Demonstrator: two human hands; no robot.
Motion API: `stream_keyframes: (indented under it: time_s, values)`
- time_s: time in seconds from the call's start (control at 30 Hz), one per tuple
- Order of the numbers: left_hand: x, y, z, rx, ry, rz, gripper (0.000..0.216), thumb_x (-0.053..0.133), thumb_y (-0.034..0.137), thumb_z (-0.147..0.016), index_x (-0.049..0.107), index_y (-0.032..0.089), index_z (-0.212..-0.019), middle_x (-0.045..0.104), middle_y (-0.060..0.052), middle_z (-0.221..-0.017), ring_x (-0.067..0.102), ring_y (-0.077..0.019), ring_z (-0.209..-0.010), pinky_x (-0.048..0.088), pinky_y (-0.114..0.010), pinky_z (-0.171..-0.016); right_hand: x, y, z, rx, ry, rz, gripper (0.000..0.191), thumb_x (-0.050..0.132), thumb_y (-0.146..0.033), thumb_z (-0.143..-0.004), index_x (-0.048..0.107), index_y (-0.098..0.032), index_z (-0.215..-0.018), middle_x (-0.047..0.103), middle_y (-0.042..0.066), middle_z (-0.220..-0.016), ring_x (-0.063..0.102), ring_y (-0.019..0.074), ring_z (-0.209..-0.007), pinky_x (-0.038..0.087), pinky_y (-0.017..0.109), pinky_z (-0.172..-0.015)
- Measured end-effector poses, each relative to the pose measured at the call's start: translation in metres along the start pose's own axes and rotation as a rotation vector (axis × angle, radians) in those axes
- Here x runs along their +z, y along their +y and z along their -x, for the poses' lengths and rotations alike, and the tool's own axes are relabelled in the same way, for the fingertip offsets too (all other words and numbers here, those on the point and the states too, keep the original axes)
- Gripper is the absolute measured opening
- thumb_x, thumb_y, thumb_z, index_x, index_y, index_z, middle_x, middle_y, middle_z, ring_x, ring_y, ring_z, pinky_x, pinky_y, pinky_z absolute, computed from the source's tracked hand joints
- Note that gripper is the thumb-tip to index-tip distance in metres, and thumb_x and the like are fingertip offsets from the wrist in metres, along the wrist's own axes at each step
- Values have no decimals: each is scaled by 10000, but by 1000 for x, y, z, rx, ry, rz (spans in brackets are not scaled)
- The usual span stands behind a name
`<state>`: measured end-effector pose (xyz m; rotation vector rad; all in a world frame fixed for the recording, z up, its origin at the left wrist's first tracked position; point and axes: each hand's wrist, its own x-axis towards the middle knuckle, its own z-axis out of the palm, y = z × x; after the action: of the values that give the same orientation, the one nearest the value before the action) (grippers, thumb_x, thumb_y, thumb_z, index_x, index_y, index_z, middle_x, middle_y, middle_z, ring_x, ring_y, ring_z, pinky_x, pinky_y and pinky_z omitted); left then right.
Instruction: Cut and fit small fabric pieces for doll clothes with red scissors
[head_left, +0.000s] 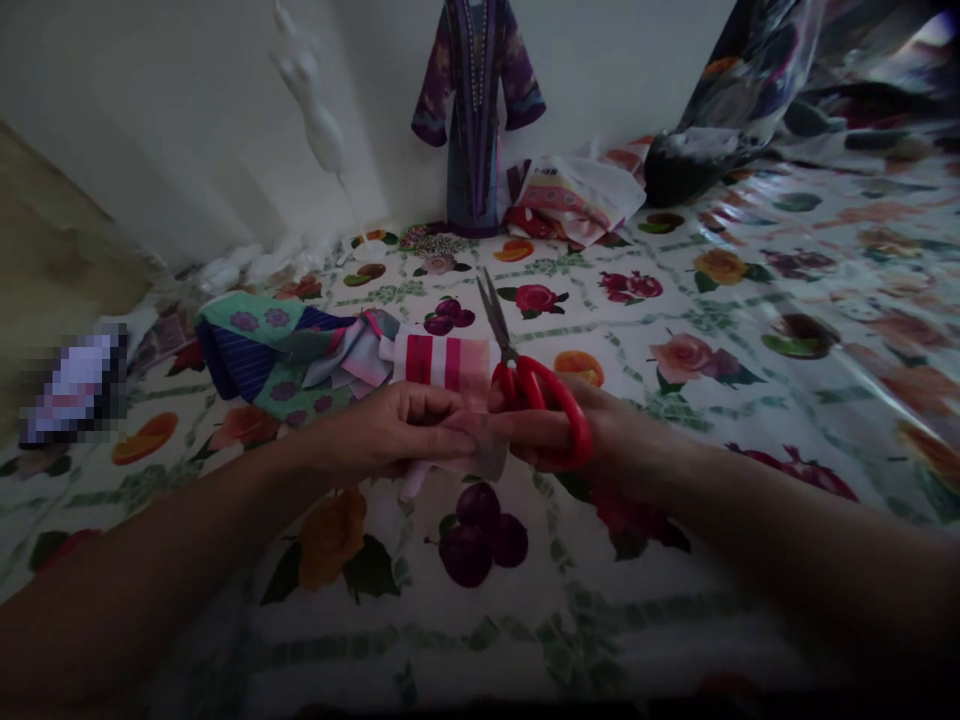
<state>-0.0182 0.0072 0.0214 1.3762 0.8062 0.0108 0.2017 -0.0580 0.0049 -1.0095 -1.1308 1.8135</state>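
Head view: a pair of scissors [508, 350] with glossy red plastic loop handles and narrow steel blades sits in the right hand [559, 430], the blades angled up and away in a slim V. That hand's grip is closed around the loops, fingers threaded through the moulded plastic. The left hand [394, 430] has its grip pressed together, pinching a soft, pale pink fabric scrap [487, 447] whose frayed-looking end hangs just below the knuckles. Both hands meet over this scrap, nearly touching, above a glossy floral oilcloth [750, 370] printed with roses, plums and citrus slices.

Just beyond the hands lies a flat patch of red-and-pink striped cloth [442, 362], joined to a rumpled heap of cotton offcuts: a green piece with purple flowers [259, 340] and a navy pinstriped piece [240, 360]. Farther back, against the white wall [180, 120], stands a miniature purple beaded robe [476, 120], upright and stiff, with a crumpled printed plastic bag [574, 200] beside it. A pale, blurred figurine on a thin stem [307, 90] stands to its left. A dark, shiny floral fabric [742, 100] drapes down at upper right.
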Motion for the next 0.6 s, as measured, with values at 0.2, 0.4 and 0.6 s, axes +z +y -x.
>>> stream_keyframes:
  time_s: [0.2,0.4,0.6]
  values:
    - [3,1,-3,36,76,162,243,733,388,-842,611,183,-798,606,21,-627,370,-44,-419,211,-188,-401,-5,8,-1,12,41,-74,239,806,-380,-849,648,-204,-821,549,-42,-658,449,94,-561,334,219,-494]
    - [5,3,-1,102,120,54,273,728,378,-854,609,172,-719,575,18,-654,481,-83,-573,375,-205,-555,0,6,2,-1,81,-89,164,778,-198,-834,651,-211,-936,516,-65,-654,419,80,-556,329,205,-495]
    - [13,5,3,102,109,14,215,748,397,-859,724,184,-875,716,-22,-861,653,-159,-824,501,-257,-754,3,-3,3,7,17,-17,223,797,-286,-838,639,-212,-978,553,-49,-695,452,93,-581,364,212,-516]
